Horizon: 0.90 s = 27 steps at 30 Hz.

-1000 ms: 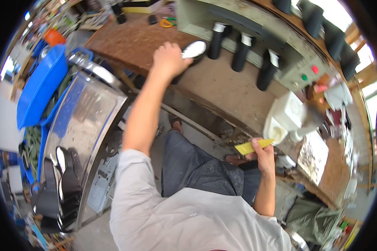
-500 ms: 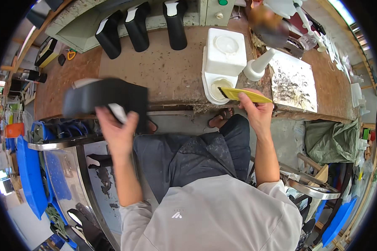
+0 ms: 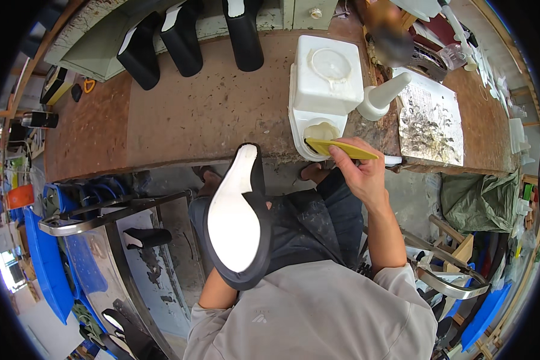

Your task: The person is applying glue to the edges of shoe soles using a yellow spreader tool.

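A black shoe (image 3: 237, 222) with a white underside faces up over my lap, its narrow end close to the bench edge. My left hand (image 3: 269, 206) holds it from behind; only a bit of finger shows past its right side. My right hand (image 3: 366, 171) pinches a flat yellow brush (image 3: 341, 148). The brush's dark tip is at the round mouth of a white glue dispenser (image 3: 328, 90), where pale residue lines the opening. Beside the dispenser stands a white cone-shaped spout piece (image 3: 385, 98).
Three black shoes (image 3: 243, 39) stand in a row at the back of the brown workbench (image 3: 180, 114). A stained white sheet (image 3: 431, 123) lies to the right. Metal-framed racks (image 3: 111, 240) flank my legs, the left one with more black shoes (image 3: 147, 238).
My left hand has brought the black shoe right and toward me, turning its white underside up. The brush has shifted slightly left and down, staying by the dispenser's mouth.
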Available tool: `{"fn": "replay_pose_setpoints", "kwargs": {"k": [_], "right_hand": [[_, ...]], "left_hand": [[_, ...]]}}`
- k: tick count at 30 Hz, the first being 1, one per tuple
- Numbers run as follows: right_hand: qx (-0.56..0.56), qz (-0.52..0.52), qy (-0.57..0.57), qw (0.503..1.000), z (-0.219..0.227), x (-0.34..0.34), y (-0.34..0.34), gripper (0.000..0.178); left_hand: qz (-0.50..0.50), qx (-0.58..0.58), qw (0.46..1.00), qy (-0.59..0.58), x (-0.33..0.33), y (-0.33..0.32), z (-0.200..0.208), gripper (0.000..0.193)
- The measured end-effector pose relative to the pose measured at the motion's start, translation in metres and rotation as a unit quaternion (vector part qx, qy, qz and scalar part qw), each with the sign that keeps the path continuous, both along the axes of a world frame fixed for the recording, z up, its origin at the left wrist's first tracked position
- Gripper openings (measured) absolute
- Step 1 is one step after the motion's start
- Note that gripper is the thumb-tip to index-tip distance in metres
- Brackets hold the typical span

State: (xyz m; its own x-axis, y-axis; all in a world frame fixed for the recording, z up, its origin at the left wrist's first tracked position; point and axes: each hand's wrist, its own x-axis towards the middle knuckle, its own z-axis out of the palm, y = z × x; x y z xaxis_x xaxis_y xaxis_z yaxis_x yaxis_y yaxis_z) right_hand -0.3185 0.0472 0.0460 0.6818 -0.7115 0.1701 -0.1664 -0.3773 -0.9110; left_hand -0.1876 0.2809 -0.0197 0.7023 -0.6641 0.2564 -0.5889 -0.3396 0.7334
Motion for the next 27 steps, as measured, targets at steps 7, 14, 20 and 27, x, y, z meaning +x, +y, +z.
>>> {"fn": "replay_pose_setpoints", "kwargs": {"k": [7,14,20,27], "right_hand": [[0.276,-0.048,-0.104,0.954,-0.003,-0.001,-0.010,0.013],[0.262,-0.031,-0.077,0.962,0.044,-0.012,0.015,0.011],[0.203,0.015,-0.205,0.957,0.082,-0.004,0.065,0.010],[0.049,0.047,-0.211,0.975,0.111,0.000,0.075,0.014]], "left_hand": [[-0.045,-0.149,0.988,0.004,0.000,-0.009,-0.009,0.062],[-0.041,-0.233,0.954,-0.185,-0.008,-0.015,-0.011,0.078],[-0.063,-0.186,0.931,-0.307,-0.015,0.011,0.014,0.073],[-0.067,-0.164,0.902,-0.394,-0.024,0.034,0.039,0.074]]}}
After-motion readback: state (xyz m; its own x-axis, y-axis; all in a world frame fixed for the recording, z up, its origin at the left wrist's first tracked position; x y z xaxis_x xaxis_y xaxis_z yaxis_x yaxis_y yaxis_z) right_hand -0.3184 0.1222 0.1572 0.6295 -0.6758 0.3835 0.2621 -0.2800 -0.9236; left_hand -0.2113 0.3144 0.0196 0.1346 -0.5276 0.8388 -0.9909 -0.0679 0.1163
